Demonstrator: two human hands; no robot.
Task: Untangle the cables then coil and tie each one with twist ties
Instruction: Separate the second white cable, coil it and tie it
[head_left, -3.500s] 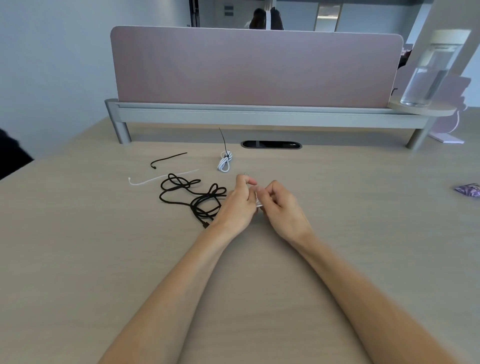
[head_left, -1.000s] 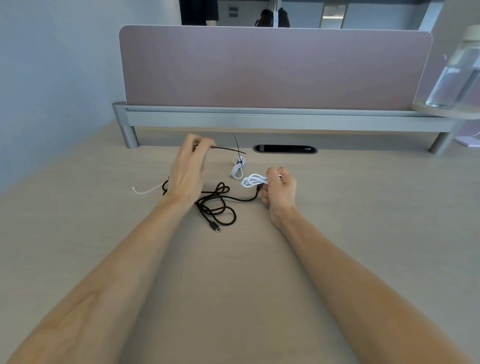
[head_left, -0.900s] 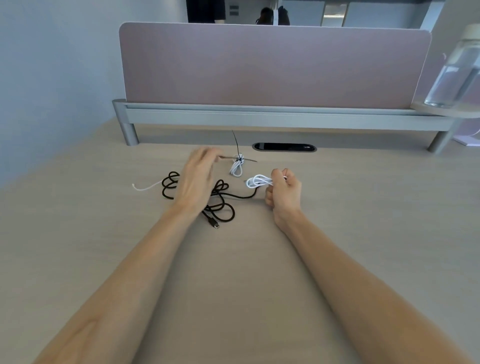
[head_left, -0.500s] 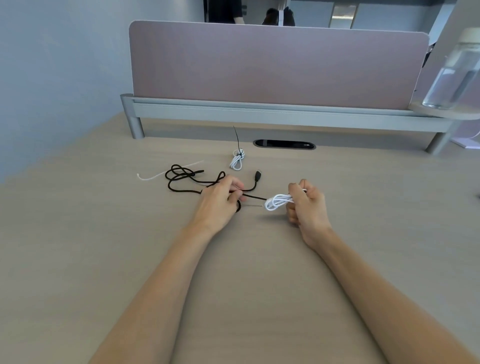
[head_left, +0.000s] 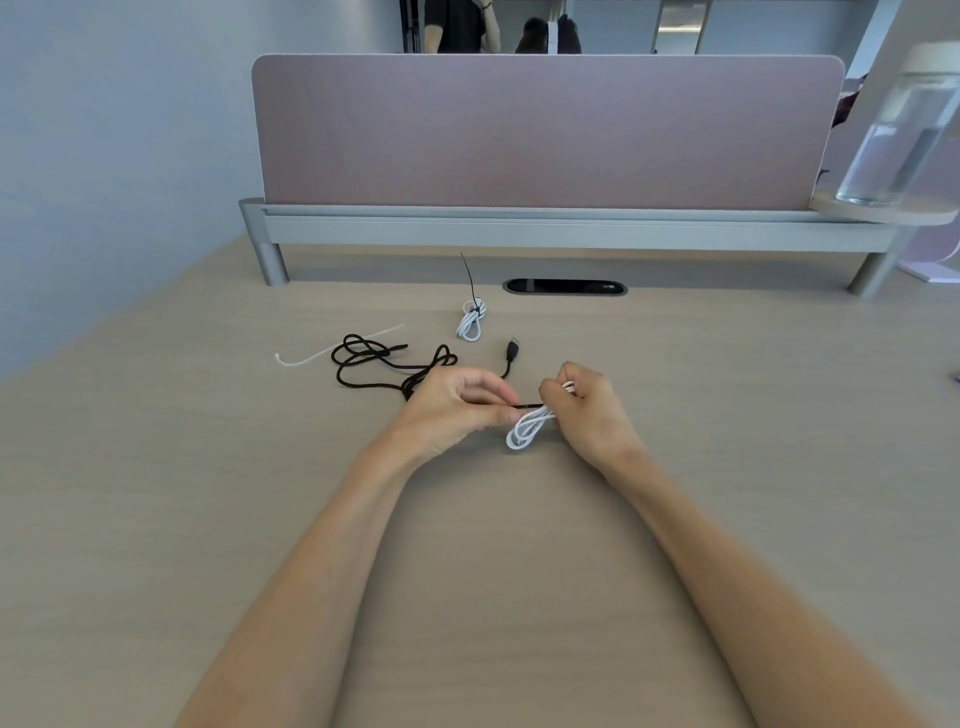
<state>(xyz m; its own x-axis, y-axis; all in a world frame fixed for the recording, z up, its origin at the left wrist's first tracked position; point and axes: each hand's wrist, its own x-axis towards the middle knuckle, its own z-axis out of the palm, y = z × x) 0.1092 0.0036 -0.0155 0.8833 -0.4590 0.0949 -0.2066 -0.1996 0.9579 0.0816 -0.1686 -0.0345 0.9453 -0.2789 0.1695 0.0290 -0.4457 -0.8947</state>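
My right hand (head_left: 589, 410) grips a small coil of white cable (head_left: 527, 428), whose loops hang out to the left of the fist. My left hand (head_left: 457, 408) pinches a thin black twist tie (head_left: 530, 405) that reaches across to the coil. Behind my left hand a loose black cable (head_left: 384, 364) sprawls on the desk, its USB plug (head_left: 513, 349) lying apart to the right. Farther back rests a second white cable coil (head_left: 471, 321), bound with a black tie whose tail sticks up. A white twist tie (head_left: 332, 347) lies at the left.
The wooden desk (head_left: 156, 493) ends at a grey rail and a mauve divider panel (head_left: 545, 130). A dark cable slot (head_left: 564, 286) sits below the rail. A clear water bottle (head_left: 904, 130) stands on a small shelf at the far right. People stand beyond the divider.
My left hand picked up the black twist tie at the back left and brought it to the white coil. My right hand kept hold of the coil and drew it nearer.
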